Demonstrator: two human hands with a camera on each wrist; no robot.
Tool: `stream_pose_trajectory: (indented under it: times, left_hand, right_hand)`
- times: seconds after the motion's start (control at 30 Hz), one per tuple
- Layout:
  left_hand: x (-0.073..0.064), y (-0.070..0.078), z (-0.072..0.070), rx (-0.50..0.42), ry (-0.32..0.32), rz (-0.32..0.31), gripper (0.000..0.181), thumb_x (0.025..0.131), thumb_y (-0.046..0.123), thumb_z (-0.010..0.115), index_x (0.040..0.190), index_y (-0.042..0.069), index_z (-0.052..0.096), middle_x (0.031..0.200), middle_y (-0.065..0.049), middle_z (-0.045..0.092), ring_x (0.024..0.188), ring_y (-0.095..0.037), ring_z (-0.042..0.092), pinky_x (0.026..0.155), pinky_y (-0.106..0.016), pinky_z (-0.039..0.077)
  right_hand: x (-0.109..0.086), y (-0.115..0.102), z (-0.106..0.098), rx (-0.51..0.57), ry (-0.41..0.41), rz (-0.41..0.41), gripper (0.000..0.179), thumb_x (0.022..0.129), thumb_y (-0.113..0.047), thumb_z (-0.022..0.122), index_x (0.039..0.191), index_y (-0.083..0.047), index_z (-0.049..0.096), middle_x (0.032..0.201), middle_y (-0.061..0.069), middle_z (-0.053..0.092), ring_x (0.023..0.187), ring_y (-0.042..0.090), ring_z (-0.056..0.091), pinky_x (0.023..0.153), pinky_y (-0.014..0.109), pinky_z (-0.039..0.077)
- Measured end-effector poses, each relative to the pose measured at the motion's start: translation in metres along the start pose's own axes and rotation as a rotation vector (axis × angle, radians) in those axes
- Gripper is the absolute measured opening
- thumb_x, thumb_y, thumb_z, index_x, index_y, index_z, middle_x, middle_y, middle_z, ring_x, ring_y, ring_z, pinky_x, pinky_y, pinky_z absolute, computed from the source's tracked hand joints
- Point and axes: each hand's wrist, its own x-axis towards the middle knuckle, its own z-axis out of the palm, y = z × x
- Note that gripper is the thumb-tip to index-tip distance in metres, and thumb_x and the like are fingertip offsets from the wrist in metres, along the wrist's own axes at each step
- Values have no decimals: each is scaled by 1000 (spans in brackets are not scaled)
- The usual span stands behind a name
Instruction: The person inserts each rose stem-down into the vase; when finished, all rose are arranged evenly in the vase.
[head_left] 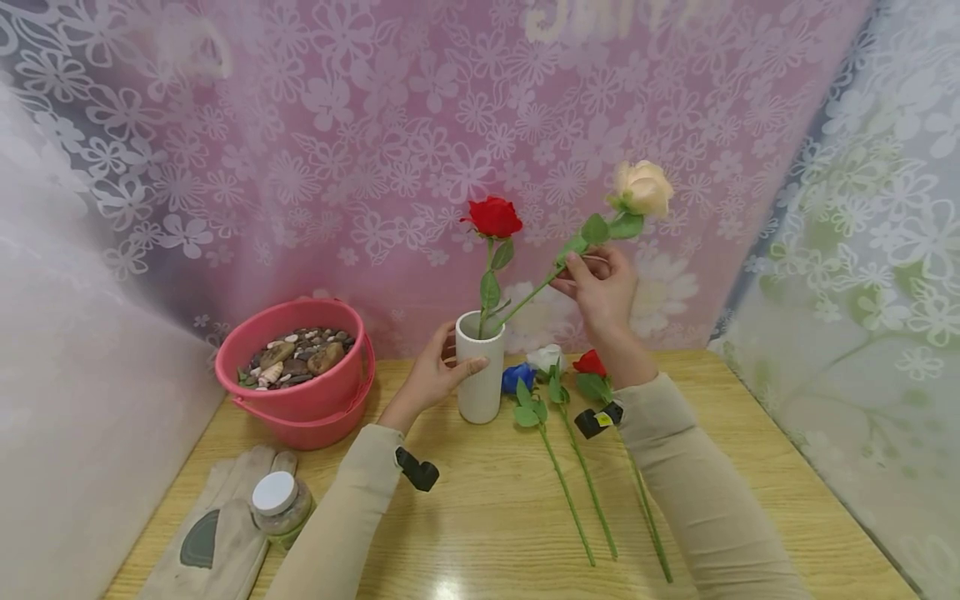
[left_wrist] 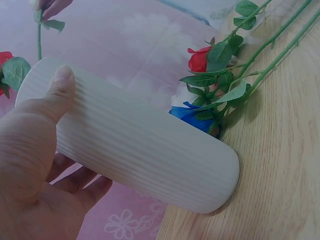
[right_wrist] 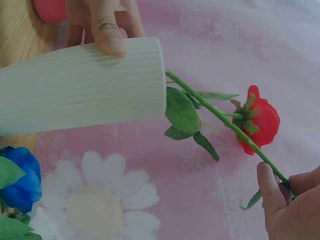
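Observation:
My left hand (head_left: 435, 375) grips a white ribbed vase (head_left: 480, 383) near its top, thumb across the front in the left wrist view. The vase stands upright on the table. A red rose (head_left: 495, 218) with green leaves rises out of it. In my right hand (head_left: 607, 296) I pinch the green stem of a cream rose (head_left: 645, 189) just below its leaves. That stem (right_wrist: 220, 116) slants down to the left, its lower end at the vase's mouth; I cannot tell how far inside it is.
Right of the vase lie a blue rose (head_left: 518, 378), a white rose (head_left: 546, 357) and another red rose (head_left: 590, 363), stems toward me. A pink bucket (head_left: 300, 408) of stones stands left, with work gloves (head_left: 217, 517) and a white-lidded jar (head_left: 281, 504) nearer. A flowered curtain (head_left: 420, 150) hangs behind.

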Motion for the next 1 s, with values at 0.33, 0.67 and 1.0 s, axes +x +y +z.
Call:
stream_pose_trajectory:
  times: [0.33, 0.67, 1.0]
  left_hand:
    - [0, 1, 1, -1, -1, 8, 80, 97, 26, 79, 163, 20, 34, 150, -15, 54, 137, -37, 58, 116, -55, 48]
    - [0, 1, 1, -16, -1, -7, 80, 97, 27, 79, 163, 22, 33, 149, -15, 55, 137, -38, 58, 115, -55, 49]
    - [0, 1, 2, -20, 4, -6, 82, 97, 26, 80, 163, 21, 33, 150, -16, 54, 136, -37, 59, 112, -55, 52]
  right_hand:
    - [-6, 17, 12, -89, -60, -26, 16, 102, -5, 68, 115, -2, 58, 93, 8, 67, 78, 19, 72, 76, 32, 66]
    - [-13, 32, 20, -200, -151, -53, 23, 101, -8, 70, 119, 3, 60, 100, 11, 68, 81, 20, 74, 79, 34, 66]
    - [-17, 41, 27, -261, -177, -47, 25, 102, -8, 70, 124, 1, 63, 111, 27, 72, 80, 27, 75, 75, 28, 66]
